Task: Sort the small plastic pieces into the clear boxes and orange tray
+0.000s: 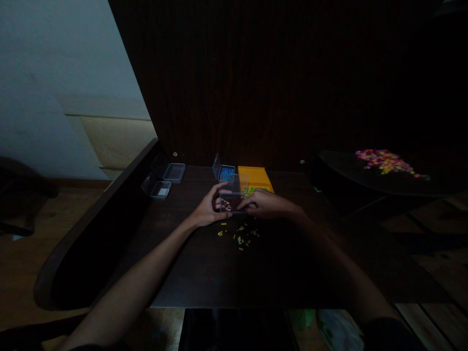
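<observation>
My left hand is wrapped round the left end of a clear plastic box, fingers behind it and thumb along the near side. Small dark reddish pieces lie inside the box, and its clear lid stands raised at the back. My right hand is at the right end, index finger reaching down into the box and the other fingers curled; anything between its fingertips is hidden. Close in front, several small yellow pieces and pale yellowish pieces are scattered on the dark table.
Behind the hands stand a yellow tray with green pieces and an open clear box of blue pieces. Two open clear boxes sit at the left. Multicoloured pieces are heaped on a dark surface at right. A dark panel rises behind.
</observation>
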`<state>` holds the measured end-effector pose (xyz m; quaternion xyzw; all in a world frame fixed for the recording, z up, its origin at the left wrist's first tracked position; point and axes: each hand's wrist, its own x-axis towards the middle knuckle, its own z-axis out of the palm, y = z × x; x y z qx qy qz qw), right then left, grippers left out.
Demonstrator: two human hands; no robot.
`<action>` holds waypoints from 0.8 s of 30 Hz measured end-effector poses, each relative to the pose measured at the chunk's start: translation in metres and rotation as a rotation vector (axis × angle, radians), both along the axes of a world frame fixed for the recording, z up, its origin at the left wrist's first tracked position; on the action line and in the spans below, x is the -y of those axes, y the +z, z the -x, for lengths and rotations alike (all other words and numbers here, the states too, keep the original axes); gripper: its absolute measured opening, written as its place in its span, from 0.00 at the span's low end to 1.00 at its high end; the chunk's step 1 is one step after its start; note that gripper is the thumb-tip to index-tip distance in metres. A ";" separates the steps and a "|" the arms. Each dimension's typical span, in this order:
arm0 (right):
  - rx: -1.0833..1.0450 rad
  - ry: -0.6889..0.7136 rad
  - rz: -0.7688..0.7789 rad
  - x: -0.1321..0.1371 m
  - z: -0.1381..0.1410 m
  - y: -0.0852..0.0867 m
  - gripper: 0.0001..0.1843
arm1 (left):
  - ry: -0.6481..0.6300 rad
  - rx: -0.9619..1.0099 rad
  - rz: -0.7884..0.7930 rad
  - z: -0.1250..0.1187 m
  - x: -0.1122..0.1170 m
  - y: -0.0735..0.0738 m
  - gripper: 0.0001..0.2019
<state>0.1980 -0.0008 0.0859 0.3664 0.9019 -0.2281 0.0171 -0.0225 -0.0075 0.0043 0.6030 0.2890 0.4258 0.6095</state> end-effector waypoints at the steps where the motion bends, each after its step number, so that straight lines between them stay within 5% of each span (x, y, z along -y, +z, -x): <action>1: 0.006 -0.009 -0.006 0.000 -0.001 0.001 0.20 | 0.002 -0.002 0.001 0.000 0.000 0.000 0.46; 14: 0.035 -0.019 -0.021 0.003 -0.005 0.005 0.19 | 0.014 0.009 0.013 0.000 -0.001 0.001 0.46; 24: -0.333 -0.218 -0.146 0.012 -0.040 -0.021 0.16 | 0.033 0.010 -0.005 0.001 -0.002 -0.001 0.44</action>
